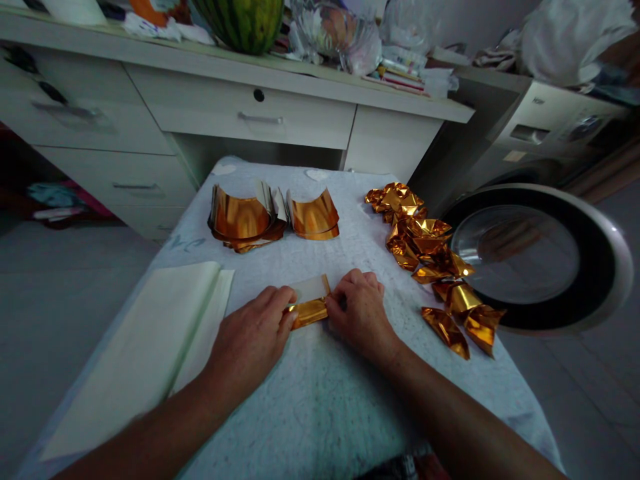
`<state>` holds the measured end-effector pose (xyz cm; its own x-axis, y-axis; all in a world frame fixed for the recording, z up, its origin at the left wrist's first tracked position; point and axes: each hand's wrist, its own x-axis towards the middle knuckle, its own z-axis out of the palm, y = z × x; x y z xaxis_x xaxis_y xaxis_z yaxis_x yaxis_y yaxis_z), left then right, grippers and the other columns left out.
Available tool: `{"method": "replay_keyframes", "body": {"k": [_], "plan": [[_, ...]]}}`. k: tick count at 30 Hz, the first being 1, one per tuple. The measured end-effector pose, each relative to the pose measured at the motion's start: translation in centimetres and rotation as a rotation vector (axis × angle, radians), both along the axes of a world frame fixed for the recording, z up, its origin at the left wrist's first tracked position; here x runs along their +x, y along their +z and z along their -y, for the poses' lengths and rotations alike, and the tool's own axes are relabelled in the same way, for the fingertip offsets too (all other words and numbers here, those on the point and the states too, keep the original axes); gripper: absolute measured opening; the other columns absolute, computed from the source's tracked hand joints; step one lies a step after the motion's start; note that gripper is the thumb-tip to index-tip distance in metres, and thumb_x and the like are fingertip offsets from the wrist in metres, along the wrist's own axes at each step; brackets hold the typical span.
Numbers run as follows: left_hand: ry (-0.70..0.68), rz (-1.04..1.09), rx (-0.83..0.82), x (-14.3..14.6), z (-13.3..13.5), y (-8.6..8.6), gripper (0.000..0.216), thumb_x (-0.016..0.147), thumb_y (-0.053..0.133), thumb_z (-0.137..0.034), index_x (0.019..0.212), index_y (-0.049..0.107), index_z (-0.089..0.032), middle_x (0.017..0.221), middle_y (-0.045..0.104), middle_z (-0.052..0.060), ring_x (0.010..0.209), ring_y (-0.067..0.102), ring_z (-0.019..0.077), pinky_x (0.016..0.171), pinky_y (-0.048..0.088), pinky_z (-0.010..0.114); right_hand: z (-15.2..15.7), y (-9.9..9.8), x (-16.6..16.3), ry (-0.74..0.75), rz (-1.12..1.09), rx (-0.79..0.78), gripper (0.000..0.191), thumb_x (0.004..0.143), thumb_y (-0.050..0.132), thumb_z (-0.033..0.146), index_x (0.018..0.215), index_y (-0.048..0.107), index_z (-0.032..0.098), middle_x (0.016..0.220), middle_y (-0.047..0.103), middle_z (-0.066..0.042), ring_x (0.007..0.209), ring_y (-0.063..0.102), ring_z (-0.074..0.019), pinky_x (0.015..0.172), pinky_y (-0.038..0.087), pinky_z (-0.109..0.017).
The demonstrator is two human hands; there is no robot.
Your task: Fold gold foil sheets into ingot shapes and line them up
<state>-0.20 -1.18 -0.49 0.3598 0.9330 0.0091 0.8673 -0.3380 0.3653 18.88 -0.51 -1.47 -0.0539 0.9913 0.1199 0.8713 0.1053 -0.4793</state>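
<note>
A small sheet of gold foil paper [310, 313] lies in front of me, its near part folded up gold side out and its pale inner side showing beyond the fold. My left hand [255, 327] pinches its left end between thumb and fingers. At the right end my right hand [363, 313] grips the foil with curled fingers. Behind it stand curved stacks of gold foil sheets [315, 217]. To the right lies a row of folded gold foil pieces [420, 240], shaped like ingots.
White paper sheets [135, 340] lie at the left of the cloth-covered table [320, 413]. A washing machine's open round door [600, 260] stands against the right side. Beyond the table is a white desk with drawers [225, 103], bearing a watermelon [243, 23].
</note>
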Motion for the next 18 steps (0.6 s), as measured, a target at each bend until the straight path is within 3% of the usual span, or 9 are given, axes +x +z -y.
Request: {"method": "replay_keyframes", "body": {"k": [8, 18], "plan": [[-0.051, -0.056, 0.001, -0.27, 0.04, -0.61, 0.025, 0.098, 0.036, -0.025, 0.106, 0.059, -0.026, 0.091, 0.058, 0.001, 0.080, 0.062, 0.0199, 0.069, 0.043, 0.031, 0.08, 0.24, 0.02, 0.006, -0.002, -0.012, 0.018, 0.083, 0.062, 0.023, 0.066, 0.064, 0.019, 0.085, 0.056, -0.006, 0.087, 0.043, -0.0223, 0.075, 0.031, -0.038], [-0.069, -0.197, -0.001, 0.13, -0.04, -0.20, 0.024, 0.098, 0.038, -0.021, 0.109, 0.059, -0.024, 0.091, 0.059, 0.003, 0.079, 0.063, 0.0207, 0.066, 0.045, 0.031, 0.08, 0.46, -0.01, 0.006, 0.026, -0.028, 0.020, 0.086, 0.061, 0.025, 0.068, 0.064, 0.018, 0.087, 0.056, -0.007, 0.089, 0.043, -0.0228, 0.077, 0.031, -0.039]]}}
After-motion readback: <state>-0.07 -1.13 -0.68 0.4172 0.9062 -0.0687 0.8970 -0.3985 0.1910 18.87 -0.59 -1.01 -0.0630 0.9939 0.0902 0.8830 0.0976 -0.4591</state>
